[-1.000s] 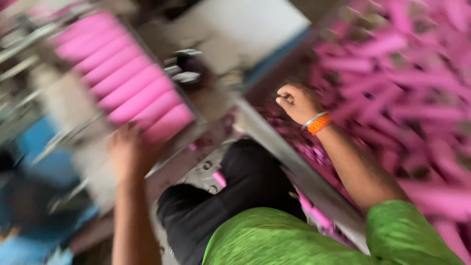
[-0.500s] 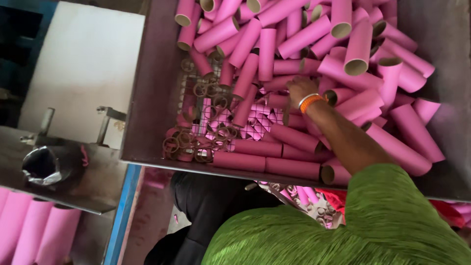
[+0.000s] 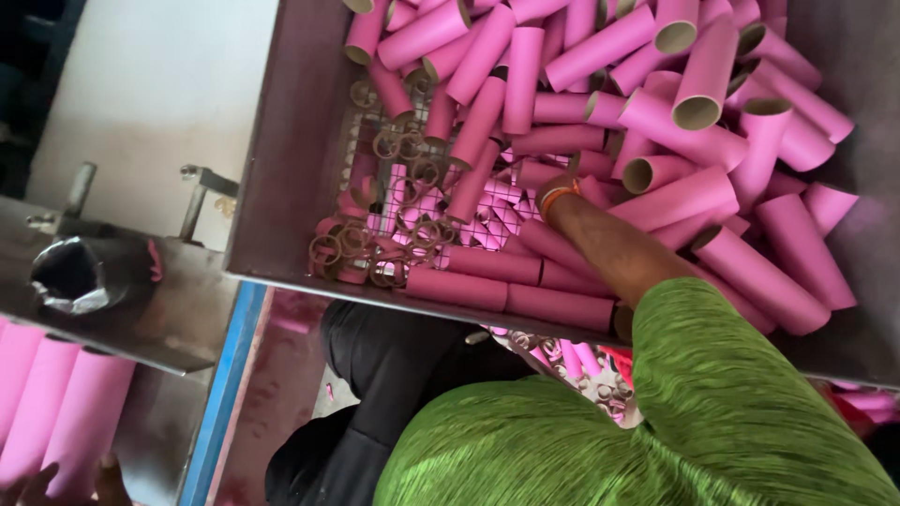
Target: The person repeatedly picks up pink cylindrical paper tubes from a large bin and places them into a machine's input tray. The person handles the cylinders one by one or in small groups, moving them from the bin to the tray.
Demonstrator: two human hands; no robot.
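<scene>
My right hand [image 3: 562,184], with an orange band at the wrist, reaches into a metal bin [image 3: 286,150] piled with pink cardboard tubes [image 3: 600,56]. Its fingers are buried between tubes near the middle of the pile, so its grip is hidden. My green sleeve covers the lower right. Only the fingertips of my left hand [image 3: 37,485] show at the bottom left corner, beside a row of longer pink tubes [image 3: 56,412]. Whether that hand holds anything I cannot tell.
Brown cardboard rings [image 3: 375,248] lie on the bin's mesh floor at its near left. A metal bracket with a black-lined hole [image 3: 80,276] juts out at left. A blue frame edge [image 3: 225,375] runs below the bin, with a white panel [image 3: 150,84] behind.
The view swung from the left rack of tubes to the bin and steadied. My right hand moved from the bin's edge down in among the loose tubes.
</scene>
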